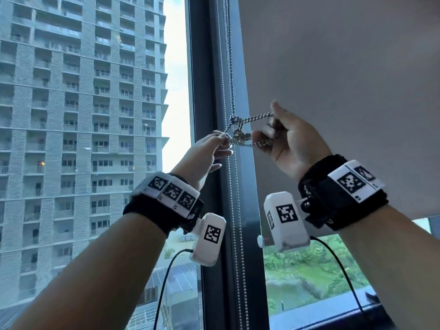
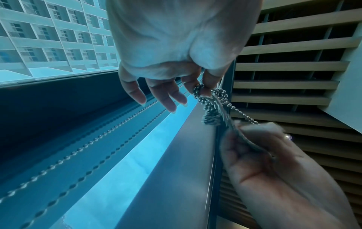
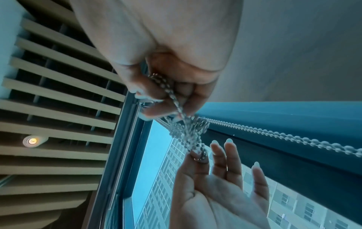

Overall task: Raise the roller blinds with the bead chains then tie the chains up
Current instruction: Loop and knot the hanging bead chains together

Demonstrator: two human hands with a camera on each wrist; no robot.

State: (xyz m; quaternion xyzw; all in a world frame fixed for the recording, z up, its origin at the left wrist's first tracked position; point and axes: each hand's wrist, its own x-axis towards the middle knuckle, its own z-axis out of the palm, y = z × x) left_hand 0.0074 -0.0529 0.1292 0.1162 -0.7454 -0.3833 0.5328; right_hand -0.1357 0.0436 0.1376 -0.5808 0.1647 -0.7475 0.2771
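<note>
— Can we read the knot (image 1: pixel 239 135)?
— Blurred (a bunched tangle). Our left hand (image 1: pixel 209 151) pinches the bead chain (image 1: pixel 235 186), our right hand (image 1: pixel 292 144) clenches it, beside the window frame (image 1: pixel 204 91) and the grey roller blind (image 1: pixel 345 79).

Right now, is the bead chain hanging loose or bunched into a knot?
Bunched. The bead chain is gathered in a tangled knot between the left hand and right hand, each pinching a strand; whether it is pulled tight, cannot tell.
</note>
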